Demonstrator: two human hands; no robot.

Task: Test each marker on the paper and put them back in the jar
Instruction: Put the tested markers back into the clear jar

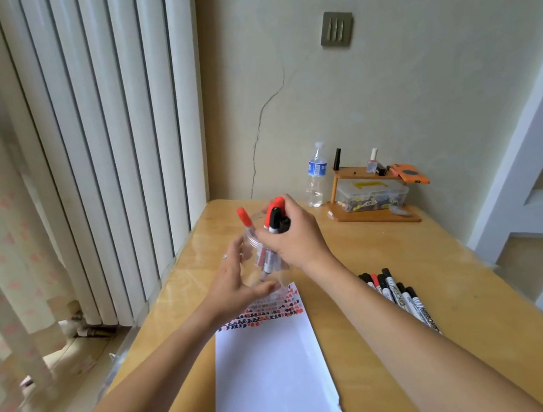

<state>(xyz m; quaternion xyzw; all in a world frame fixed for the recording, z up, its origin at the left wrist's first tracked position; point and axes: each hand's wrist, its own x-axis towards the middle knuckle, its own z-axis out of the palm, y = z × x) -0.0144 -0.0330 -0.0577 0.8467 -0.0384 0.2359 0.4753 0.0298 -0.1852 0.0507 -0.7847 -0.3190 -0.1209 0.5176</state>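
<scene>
A clear plastic jar (255, 242) is held above the table over the top of the white paper (271, 371). My left hand (236, 286) cups the jar from the left and below. My right hand (296, 237) grips a bunch of red- and black-capped markers (275, 217) that reach down into the jar. One red-capped marker (245, 218) stands apart at the jar's left rim. Rows of red and black test marks (263, 312) cover the paper's top end. Several more markers (399, 292) lie in a row on the table to the right of the paper.
The wooden table (389, 380) runs to the wall. At its far right stand a water bottle (316, 175), a small wooden shelf (370, 192) with a clear box of bits, nail polish and an orange phone. A white radiator (109, 140) stands left.
</scene>
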